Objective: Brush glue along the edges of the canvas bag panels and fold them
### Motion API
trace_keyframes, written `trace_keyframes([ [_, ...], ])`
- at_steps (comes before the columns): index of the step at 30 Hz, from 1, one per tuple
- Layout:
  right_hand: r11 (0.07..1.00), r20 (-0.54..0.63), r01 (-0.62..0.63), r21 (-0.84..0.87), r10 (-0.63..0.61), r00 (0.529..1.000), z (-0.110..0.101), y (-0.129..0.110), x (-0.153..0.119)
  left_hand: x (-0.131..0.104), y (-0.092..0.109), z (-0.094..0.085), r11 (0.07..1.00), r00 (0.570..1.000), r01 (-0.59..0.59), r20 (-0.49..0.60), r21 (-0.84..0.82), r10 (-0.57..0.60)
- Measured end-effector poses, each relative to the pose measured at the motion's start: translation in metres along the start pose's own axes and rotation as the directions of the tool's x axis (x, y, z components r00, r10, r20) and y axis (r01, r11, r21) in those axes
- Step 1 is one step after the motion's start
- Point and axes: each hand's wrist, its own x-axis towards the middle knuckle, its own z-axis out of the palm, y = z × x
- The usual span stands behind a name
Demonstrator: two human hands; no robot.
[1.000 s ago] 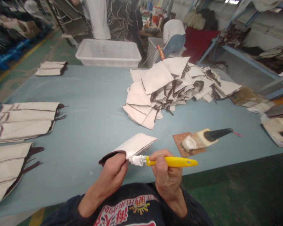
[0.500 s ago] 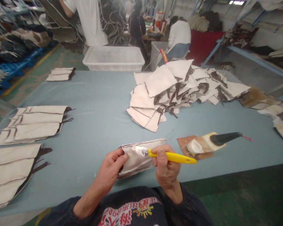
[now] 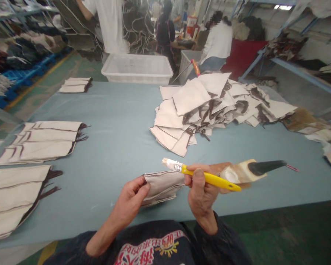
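My left hand (image 3: pixel 131 198) pinches the left end of a pale fabric piece (image 3: pixel 162 184) with dark edging, near the table's front edge. In my right hand (image 3: pixel 202 195) is a yellow-handled brush (image 3: pixel 217 180), its white-coated bristles pointing left, above the far edge of the piece. The right hand's fingers are beside the right end of the piece; whether they touch it is unclear. Right of that hand, a pale holder with white paste (image 3: pixel 230 174) and a black-handled tool (image 3: pixel 267 167) lie on a brown board, partly hidden by the hand.
A heap of cream fabric pieces (image 3: pixel 193 97) spreads over the back right of the blue-green table (image 3: pixel 118 136). Layered pieces (image 3: pixel 46 141) lie along the left side. Beyond the table are a white bin (image 3: pixel 138 70) and a seated person (image 3: pixel 217 42).
The brush and my right hand have moved right and slightly up, and the bristles have come off the fabric piece. My left hand still grips the piece. The view has shifted slightly.
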Motion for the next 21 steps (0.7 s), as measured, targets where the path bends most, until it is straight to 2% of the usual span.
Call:
trace_keyframes([
  [3, 0.999, 0.051, -0.047, -0.008, 0.048, 0.998, -0.001, 0.006, 0.003, 0.0, -0.001, -0.002, 0.989, 0.998, -0.067, -0.006, 0.129, 0.068],
  [6, 0.995, 0.055, -0.101, 0.007, 0.101, 0.993, -0.001, 0.007, 0.002, -0.001, -0.005, -0.003, 0.948, 0.985, -0.167, 0.007, 0.27, 0.171],
  [9, 0.988, 0.026, -0.149, 0.037, 0.148, 0.989, -0.004, 0.005, 0.003, -0.003, -0.009, -0.01, 0.857, 0.934, -0.328, 0.0, 0.397, 0.358],
  [11, 0.986, -0.016, -0.151, 0.067, 0.153, 0.988, -0.009, 0.003, 0.005, 0.0, -0.008, -0.021, 0.829, 0.921, -0.341, -0.02, 0.443, 0.389],
  [14, 0.984, -0.084, -0.161, 0.082, 0.168, 0.982, -0.017, 0.002, 0.009, 0.012, 0.002, -0.048, 0.833, 0.935, -0.267, -0.08, 0.484, 0.346],
  [16, 0.978, -0.111, -0.195, 0.077, 0.203, 0.973, -0.022, 0.003, 0.009, 0.021, 0.014, -0.067, 0.792, 0.909, -0.301, -0.091, 0.531, 0.407],
  [19, 0.956, -0.118, -0.282, 0.077, 0.29, 0.95, -0.027, 0.009, 0.007, 0.027, 0.026, -0.086, 0.699, 0.86, -0.401, -0.019, 0.593, 0.509],
  [21, 0.938, -0.116, -0.334, 0.092, 0.343, 0.932, -0.028, 0.014, 0.005, 0.025, 0.02, -0.087, 0.668, 0.858, -0.425, 0.035, 0.611, 0.513],
])
